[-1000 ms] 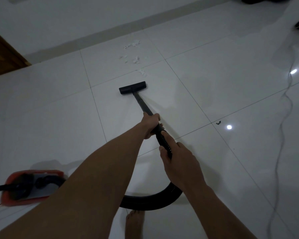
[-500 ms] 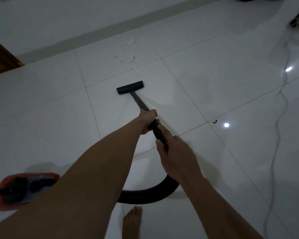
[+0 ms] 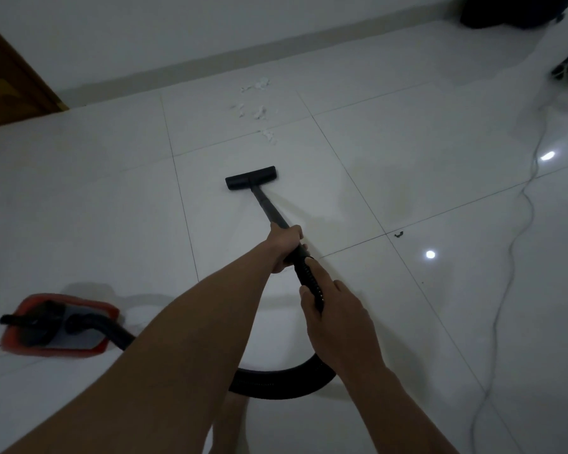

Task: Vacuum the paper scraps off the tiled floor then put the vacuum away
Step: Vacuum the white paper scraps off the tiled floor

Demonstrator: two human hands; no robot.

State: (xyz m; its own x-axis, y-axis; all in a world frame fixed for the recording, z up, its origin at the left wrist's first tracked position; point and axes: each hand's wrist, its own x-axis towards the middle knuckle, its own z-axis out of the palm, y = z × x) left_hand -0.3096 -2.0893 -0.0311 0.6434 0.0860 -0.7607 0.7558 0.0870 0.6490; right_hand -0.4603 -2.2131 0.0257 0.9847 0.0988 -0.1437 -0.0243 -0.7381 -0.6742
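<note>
Far to the left of the floor head [image 3: 250, 177], and farther from you, a brown wooden door [image 3: 10, 80] meets the wall. Also left of the floor head, but much nearer to you, the red vacuum body [image 3: 59, 326] sits on the tiled floor [image 3: 95, 191], blurred, with a black handle on top. The black hose [image 3: 276, 385] leaves it, curves along the floor under your left forearm, then rises toward your hands. Your bare foot [image 3: 230, 427] shows just below that curve, partly hidden by the forearm.

Your left hand [image 3: 284, 247] is nearer to you than the floor head and a little to its right. Its fingers are wrapped tight round the black wand [image 3: 266, 204]. The wand slants from that hand up and away to the floor head, which lies flat on a tile. Beyond the floor head and apart from it, the white paper scraps [image 3: 259, 111] lie scattered in small clumps. The nearest clump lies on a grout line, about in line with the head's right end, and the farthest is close to the skirting.

Your right hand [image 3: 335, 319] is nearer to you again, just behind the left. It clasps the ribbed end of the hose where it joins the wand, with the fingers curled over it.

Right of the floor head, a small dark bit [image 3: 398, 234] lies at a grout crossing, with a round light reflection [image 3: 430, 254] near it. Farther right a thin pale cable [image 3: 525, 198] snakes across the tiles. At the far upper right a dark object [image 3: 505, 11] stands by the wall, too dim for you to tell what it is.
</note>
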